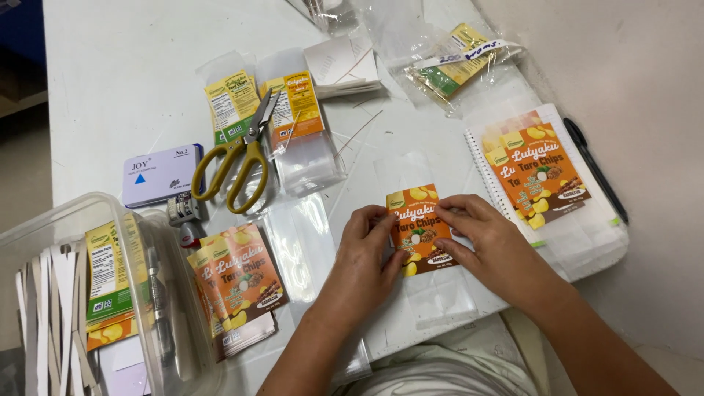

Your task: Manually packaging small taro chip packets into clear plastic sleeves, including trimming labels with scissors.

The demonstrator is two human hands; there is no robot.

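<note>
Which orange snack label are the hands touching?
The orange label in the middle, on a clear bag, pinched by the left hand and right hand. The stack by the plastic box and the label on the notebook lie untouched.

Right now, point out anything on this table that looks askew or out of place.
The yellow-handled scissors lie open across two clear pouches, blades resting on their yellow labels. Thin loose strips are scattered nearby. Both hands, left hand and right hand, press an orange label that sits slightly tilted on its clear bag.

A white table fills the view under even light. Beige floor lies past its right edge.
</note>
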